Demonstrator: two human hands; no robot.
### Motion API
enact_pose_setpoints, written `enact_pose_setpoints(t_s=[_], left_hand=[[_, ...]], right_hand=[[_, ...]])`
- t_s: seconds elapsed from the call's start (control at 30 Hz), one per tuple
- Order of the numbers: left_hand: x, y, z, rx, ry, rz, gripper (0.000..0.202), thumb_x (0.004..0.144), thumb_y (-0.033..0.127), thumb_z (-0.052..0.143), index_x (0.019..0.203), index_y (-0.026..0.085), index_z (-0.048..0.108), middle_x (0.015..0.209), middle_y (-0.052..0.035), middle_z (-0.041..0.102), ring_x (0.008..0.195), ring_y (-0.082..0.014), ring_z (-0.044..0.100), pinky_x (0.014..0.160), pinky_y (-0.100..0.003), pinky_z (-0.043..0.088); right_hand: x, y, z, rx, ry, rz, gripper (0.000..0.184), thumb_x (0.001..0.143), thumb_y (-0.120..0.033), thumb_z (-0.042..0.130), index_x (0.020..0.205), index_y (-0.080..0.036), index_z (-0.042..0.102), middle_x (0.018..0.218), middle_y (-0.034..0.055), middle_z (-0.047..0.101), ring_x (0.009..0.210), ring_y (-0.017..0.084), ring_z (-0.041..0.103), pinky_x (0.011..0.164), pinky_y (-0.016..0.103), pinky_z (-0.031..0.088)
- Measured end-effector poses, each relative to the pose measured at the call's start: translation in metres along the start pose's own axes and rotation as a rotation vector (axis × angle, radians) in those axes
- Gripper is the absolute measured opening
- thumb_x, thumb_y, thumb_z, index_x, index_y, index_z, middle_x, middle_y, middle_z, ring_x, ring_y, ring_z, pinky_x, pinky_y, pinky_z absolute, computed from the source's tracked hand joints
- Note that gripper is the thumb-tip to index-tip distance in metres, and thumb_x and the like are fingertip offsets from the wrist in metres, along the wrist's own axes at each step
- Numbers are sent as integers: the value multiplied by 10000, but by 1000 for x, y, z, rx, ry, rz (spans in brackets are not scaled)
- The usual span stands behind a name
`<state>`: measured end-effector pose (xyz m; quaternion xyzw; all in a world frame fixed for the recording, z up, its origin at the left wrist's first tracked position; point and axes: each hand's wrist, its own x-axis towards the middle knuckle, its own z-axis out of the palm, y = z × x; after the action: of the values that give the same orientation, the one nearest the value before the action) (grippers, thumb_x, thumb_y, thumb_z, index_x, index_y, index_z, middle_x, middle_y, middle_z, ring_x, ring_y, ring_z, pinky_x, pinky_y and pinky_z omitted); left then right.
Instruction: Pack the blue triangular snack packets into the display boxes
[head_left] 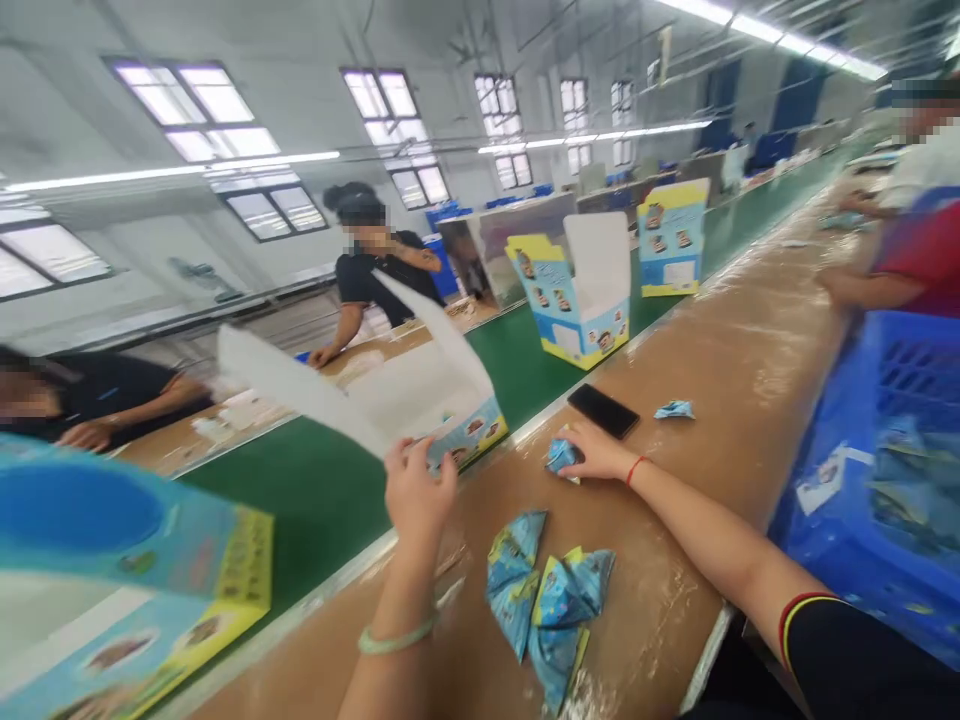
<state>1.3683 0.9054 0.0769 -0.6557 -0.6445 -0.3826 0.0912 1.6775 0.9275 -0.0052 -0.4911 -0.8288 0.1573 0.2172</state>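
My left hand [420, 490], with a pale green bangle at the wrist, has its fingers curled at the near wall of an open printed box [480, 432]; the thumb is bent toward the fingers. White flaps on that box stand up. On the brown worktop my right hand [596, 452], wearing a red string, is closed around a small blue packet [559, 456]. Several blue and yellow triangular packets [566, 592] lie in a cluster between my forearms. One more blue packet [674, 410] lies farther off to the right.
A black phone [604, 410] lies just beyond my right hand. More printed boxes [577, 335] stand along the green belt [319, 525], with a large blurred one [225, 590] at left. A blue crate [832, 520] of packets is at right. Co-workers sit across the belt and at far right.
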Motion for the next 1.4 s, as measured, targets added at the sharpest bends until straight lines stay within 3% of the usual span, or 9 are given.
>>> enact_pose_setpoints(t_s=[0.13,0.3,0.43,0.83,1.17,1.4], left_hand=[[-36,-4,-9,-61,40,146,272,879,273,567,1088,150,692,1171,-175,589,1096,-299,604,965,-427,508],[-83,-12,-26,-97,9,171,220,894,229,557,1068,160,673,1137,-148,573,1086,-266,586,976,-416,500],[-104,-13,-33,-108,5,153,198,890,220,562,1045,164,672,1127,-145,559,1065,-258,581,952,-404,500],[-100,-30,-33,-40,113,113,160,889,211,555,991,165,669,1115,-141,528,1101,-267,553,960,-410,482],[-105,-40,-33,-39,256,175,122,872,191,574,936,170,676,1027,-95,524,984,-226,566,875,-371,503],[-102,-52,-32,11,269,128,156,876,211,568,962,162,689,1074,-120,532,1027,-243,579,911,-398,512]], right_hand=[[-4,3,1,-3,36,-37,686,811,-546,744,1380,-191,600,1210,153,615,1152,308,581,1039,462,462],[-10,-4,5,-16,27,-69,679,827,-565,704,1381,-188,593,1168,145,625,1112,309,605,998,453,493],[-15,-5,6,-25,46,-81,674,834,-574,685,1367,-170,601,1143,154,632,1102,324,611,989,464,500],[-14,-2,9,10,53,-63,654,821,-552,695,1361,-194,606,1163,146,635,1109,327,617,981,463,504],[-11,-2,3,11,28,-38,649,824,-553,684,1353,-184,612,1147,146,632,1108,331,616,972,454,504],[-9,3,2,30,24,-20,656,817,-534,695,1363,-180,610,1189,154,629,1145,333,607,1019,460,483]])
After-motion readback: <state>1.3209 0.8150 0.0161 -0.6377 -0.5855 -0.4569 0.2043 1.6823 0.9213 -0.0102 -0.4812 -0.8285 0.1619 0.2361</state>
